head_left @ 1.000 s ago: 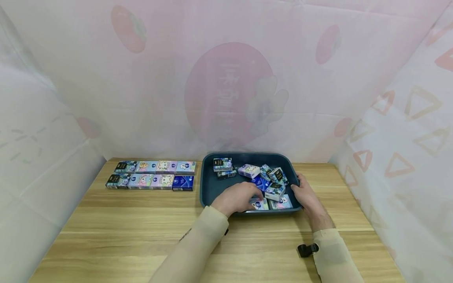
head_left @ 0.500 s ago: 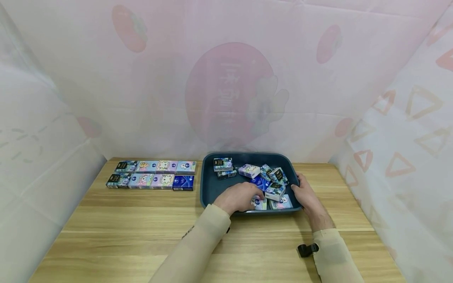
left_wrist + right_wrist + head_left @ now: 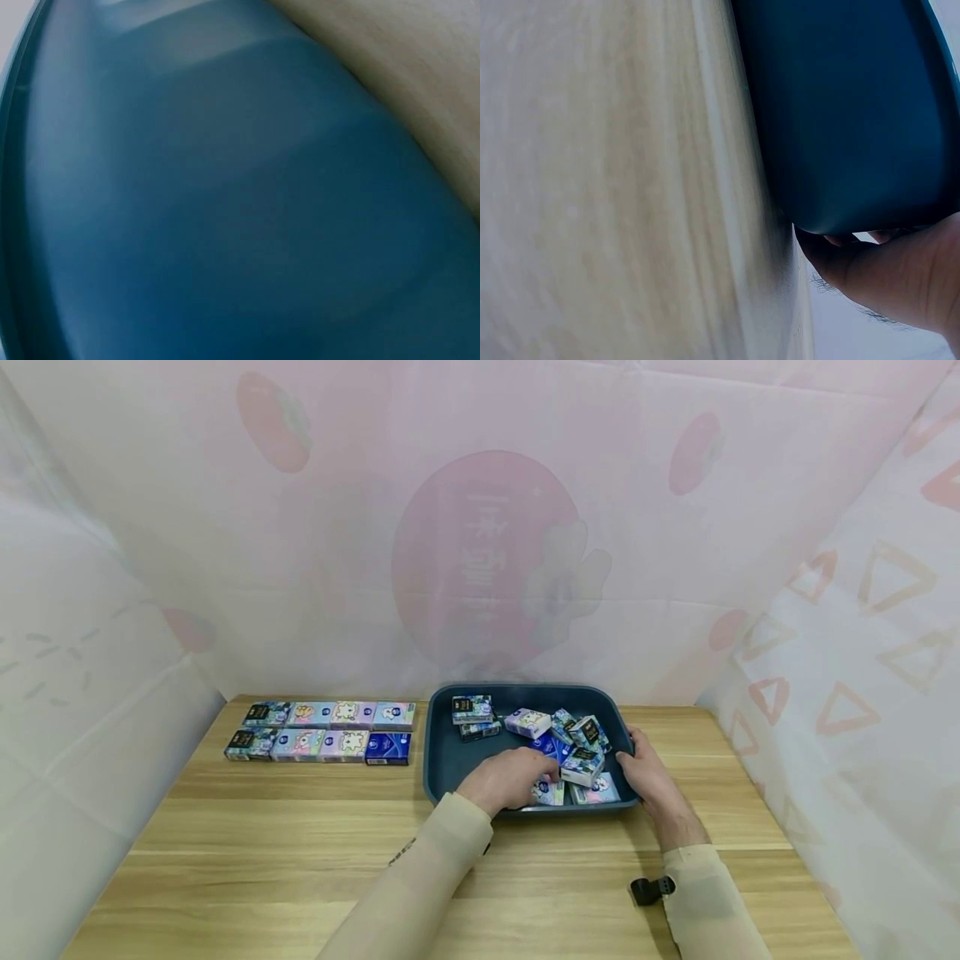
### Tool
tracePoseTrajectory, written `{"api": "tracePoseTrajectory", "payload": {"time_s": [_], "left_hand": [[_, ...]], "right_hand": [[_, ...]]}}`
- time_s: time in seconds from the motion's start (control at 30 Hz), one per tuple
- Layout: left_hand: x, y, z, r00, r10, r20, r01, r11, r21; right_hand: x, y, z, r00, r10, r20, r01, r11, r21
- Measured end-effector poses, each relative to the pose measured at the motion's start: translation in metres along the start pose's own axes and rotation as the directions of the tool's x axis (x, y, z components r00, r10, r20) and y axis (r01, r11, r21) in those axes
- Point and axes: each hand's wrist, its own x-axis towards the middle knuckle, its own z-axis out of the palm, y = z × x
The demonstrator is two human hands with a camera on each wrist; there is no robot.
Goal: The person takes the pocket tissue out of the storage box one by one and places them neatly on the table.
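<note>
A dark blue-green tray (image 3: pixel 442 768) holds several small pocket tissue packs in a loose heap. My left hand (image 3: pixel 504 779) reaches over the front rim, its fingers curled at a light-coloured tissue pack (image 3: pixel 549 792); the hand hides part of that pack. With the thumb inside and fingers outside, my right hand (image 3: pixel 649 777) grips the tray's right rim. In the right wrist view the same hand (image 3: pixel 900 274) is at the end of the tray (image 3: pixel 847 127). The left wrist view holds mostly the tray's inner surface (image 3: pixel 247 180), without the fingers.
Left of the tray, tissue packs lie in two rows on the wooden table (image 3: pixel 300 843), with a dark blue pack (image 3: pixel 387 748) at the front row's right end. A patterned pale cloth (image 3: pixel 337 527) rises behind the table, and similar cloth stands on both sides.
The left hand has shifted very slightly to the right over the light-coloured pack. The right hand and the tray stay in place.
</note>
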Motion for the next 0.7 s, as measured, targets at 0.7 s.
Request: {"api": "tracePoseTrajectory", "payload": {"time_s": [0.7], "left_hand": [[-0.035, -0.027, -0.029, 0.996, -0.077, -0.055, 0.076, 0.997, -0.011]], "right_hand": [[0.002, 0.0, 0.0, 1.0, 0.022, -0.004, -0.022, 1.0, -0.003]]}}
